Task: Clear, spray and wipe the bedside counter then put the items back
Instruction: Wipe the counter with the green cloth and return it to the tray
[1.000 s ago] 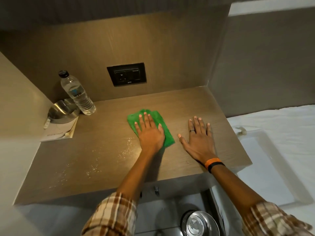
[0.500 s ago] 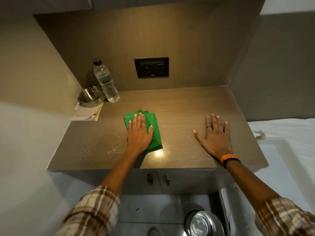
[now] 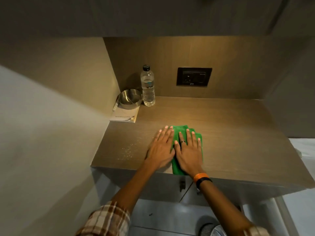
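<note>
The fingers (image 3: 189, 136) of the right hand (image 3: 189, 150) lie flat and spread on the green cloth (image 3: 180, 129), gripping nothing. The left hand (image 3: 161, 148) lies flat too, just left of it. Wet drops (image 3: 128, 150) dot the brown surface (image 3: 230, 133); a bottle (image 3: 148, 86) stands far left.

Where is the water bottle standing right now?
In the head view, the water bottle stands upright at the counter's back left, beside the metal bowl, left of the wall socket.

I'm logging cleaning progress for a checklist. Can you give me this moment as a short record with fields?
surface: wooden counter
cloth: green cloth, flat near the front edge
left hand: flat, at the cloth's left edge
right hand: flat on the cloth
spray droplets: left of the hands, not yet wiped
back left corner: water bottle, metal bowl on a booklet
wall: socket panel
</note>
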Demonstrator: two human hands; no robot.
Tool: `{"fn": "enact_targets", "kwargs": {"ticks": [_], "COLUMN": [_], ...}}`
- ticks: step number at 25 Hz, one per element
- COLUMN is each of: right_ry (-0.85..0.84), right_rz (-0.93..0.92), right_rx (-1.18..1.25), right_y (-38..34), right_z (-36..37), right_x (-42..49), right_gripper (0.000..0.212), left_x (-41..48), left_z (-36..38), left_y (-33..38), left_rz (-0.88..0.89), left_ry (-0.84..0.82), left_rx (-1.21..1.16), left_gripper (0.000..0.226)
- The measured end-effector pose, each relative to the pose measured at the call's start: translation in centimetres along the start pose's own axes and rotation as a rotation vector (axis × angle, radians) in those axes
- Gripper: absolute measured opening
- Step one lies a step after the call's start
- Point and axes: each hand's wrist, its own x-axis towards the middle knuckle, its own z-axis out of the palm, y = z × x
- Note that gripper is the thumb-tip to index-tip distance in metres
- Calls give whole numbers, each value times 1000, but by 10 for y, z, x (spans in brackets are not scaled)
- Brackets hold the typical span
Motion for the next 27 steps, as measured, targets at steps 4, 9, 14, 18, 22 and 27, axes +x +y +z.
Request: {"fn": "enact_targets", "kwargs": {"ticks": [4, 9, 14, 18, 22, 27], "right_ry": [-17, -143, -119, -36, -119, -66], "right_rz": [7, -161, -241, -6, -115, -58], "right_rx": [-137, -159, -171, -173, -110, 532], "right_y": [-12, -60, -33, -73, -129, -86], "right_z": [5, 18, 21, 40, 53, 17], "right_x": [45, 130, 46, 10, 31, 31], "right_gripper": [60, 58, 59, 64, 61, 53], "left_x": [-34, -53, -54, -53, -51, -52], "left_z": [-13, -9, -5, 1, -5, -30], "left_y": [-122, -202, -202, -206, -206, -156], "left_rz": [-257, -290, -277, -283, -278, -177], "left_ry": [157, 110, 120, 105, 64, 198], "left_rx": [-74, -85, -95, -92, -120, -155], "left_gripper": [59, 67, 60, 57, 58, 54]}}
